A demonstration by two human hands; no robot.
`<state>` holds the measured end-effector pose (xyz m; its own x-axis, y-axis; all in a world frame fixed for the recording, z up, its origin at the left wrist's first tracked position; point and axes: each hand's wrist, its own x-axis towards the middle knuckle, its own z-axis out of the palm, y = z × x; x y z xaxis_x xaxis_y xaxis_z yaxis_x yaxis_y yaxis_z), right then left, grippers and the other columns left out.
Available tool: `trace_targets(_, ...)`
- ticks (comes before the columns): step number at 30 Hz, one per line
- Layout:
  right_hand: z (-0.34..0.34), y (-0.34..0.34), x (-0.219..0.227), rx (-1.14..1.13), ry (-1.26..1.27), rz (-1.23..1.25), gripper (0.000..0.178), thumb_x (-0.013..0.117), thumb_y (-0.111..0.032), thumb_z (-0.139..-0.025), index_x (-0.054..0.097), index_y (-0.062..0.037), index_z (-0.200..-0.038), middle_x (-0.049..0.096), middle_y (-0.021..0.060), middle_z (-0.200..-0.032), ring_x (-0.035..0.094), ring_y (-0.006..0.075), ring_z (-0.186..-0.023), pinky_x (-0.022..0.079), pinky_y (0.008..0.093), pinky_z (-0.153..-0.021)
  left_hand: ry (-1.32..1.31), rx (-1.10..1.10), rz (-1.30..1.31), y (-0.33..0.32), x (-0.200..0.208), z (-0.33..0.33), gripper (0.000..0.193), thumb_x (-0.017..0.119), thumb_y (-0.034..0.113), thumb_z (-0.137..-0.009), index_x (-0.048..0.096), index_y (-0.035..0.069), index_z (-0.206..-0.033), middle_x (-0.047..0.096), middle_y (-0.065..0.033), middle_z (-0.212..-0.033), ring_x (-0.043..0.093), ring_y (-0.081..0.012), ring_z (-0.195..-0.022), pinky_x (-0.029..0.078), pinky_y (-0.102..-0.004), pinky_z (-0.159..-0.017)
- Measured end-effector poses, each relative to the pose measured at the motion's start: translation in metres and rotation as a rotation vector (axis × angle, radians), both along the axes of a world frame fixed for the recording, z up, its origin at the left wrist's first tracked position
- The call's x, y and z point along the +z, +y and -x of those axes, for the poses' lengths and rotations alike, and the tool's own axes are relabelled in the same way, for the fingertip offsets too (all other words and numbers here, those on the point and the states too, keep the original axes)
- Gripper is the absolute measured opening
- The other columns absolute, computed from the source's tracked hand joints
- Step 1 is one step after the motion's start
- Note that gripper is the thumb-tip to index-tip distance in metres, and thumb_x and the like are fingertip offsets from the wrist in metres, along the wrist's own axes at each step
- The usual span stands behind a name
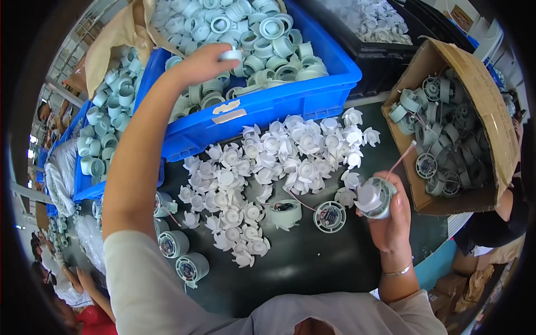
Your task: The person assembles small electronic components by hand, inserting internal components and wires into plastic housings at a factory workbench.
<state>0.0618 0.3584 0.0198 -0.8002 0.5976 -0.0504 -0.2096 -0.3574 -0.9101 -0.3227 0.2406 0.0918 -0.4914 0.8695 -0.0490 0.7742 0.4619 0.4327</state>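
Note:
My left hand reaches over a blue bin of pale green plastic rings. Its fingers are closed on one pale plastic ring. At the right, my right hand grips a small fan, a round pale housing with a white bladed wheel facing up and a thin reddish wire rising from it. Between the hands, many white fan wheels lie heaped on the dark table. A round housing with a circuit board and another housing on its side rest near my right hand.
Several assembled housings stand beside my left arm. A cardboard box of wired housings is on the right. Behind stands a black bin with white wheels; at the left, another blue bin holds taller pale cylinders. Other people sit at far left.

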Motion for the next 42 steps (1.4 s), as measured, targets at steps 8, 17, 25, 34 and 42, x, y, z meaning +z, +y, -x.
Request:
trace_targets(8, 0.0, -0.019, 0.032, -0.009, 0.293, -0.322, 0.064, 0.058, -0.044, -0.074, 0.037, 0.0005, -0.116, 0.046, 0.0124, -0.109, 0.047, 0.0218, -0.103, 0.038, 0.0339, -0.086, -0.267, -0.36, -0.214, -0.053, 0.03, -0.218, 0.052, 0.067, 0.011, -0.059, 0.04, 0.005, -0.102, 0.053, -0.0127, -0.086, 0.055, -0.0251, -0.079, 0.043, -0.0307, -0.067)
trace_targets(17, -0.026, -0.065, 0.022, 0.214, 0.321, -0.574, 0.036, 0.051, -0.018, -0.082, 0.04, -0.0002, -0.112, 0.041, 0.0086, -0.099, 0.041, 0.0133, -0.087, 0.034, 0.0263, -0.078, -0.598, 0.026, -0.758, -0.076, -0.033, -0.335, 0.041, 0.038, 0.029, -0.088, 0.033, -0.002, -0.114, 0.052, -0.0157, -0.095, 0.051, -0.0243, -0.09, 0.037, -0.0299, -0.08)
trace_targets(25, -0.042, -0.074, 0.024, 0.172, 0.423, -0.809, 0.044, 0.045, -0.035, -0.08, 0.035, -0.0024, -0.108, 0.04, 0.0203, -0.102, 0.042, 0.0219, -0.088, 0.036, 0.0342, -0.078, -0.526, -0.008, -0.773, -0.083, -0.031, -0.357, 0.04, 0.046, 0.027, -0.084, 0.033, -0.002, -0.109, 0.054, -0.0186, -0.08, 0.056, -0.0297, -0.066, 0.043, -0.0342, -0.058)
trace_targets(34, -0.05, -0.08, 0.035, 0.085, 0.293, -0.788, 0.054, 0.033, -0.048, -0.085, 0.037, 0.0022, -0.104, 0.045, 0.0171, -0.093, 0.046, 0.0198, -0.082, 0.038, 0.0303, -0.073, -0.128, -0.068, -0.846, -0.087, -0.034, -0.36, 0.058, 0.053, 0.044, -0.078, 0.037, -0.003, -0.108, 0.054, -0.0166, -0.085, 0.058, -0.0299, -0.064, 0.045, -0.0345, -0.051)
trace_targets(42, -0.049, -0.076, 0.033, 0.067, 0.463, -0.993, 0.045, 0.033, -0.04, -0.085, 0.037, 0.0014, -0.102, 0.044, 0.0176, -0.086, 0.043, 0.0187, -0.072, 0.038, 0.0299, -0.063, -0.202, -0.1, -0.87, -0.085, -0.045, -0.37, 0.062, 0.05, 0.046, -0.079, 0.035, -0.008, -0.106, 0.051, -0.0179, -0.087, 0.057, -0.0292, -0.062, 0.045, -0.0343, -0.05)
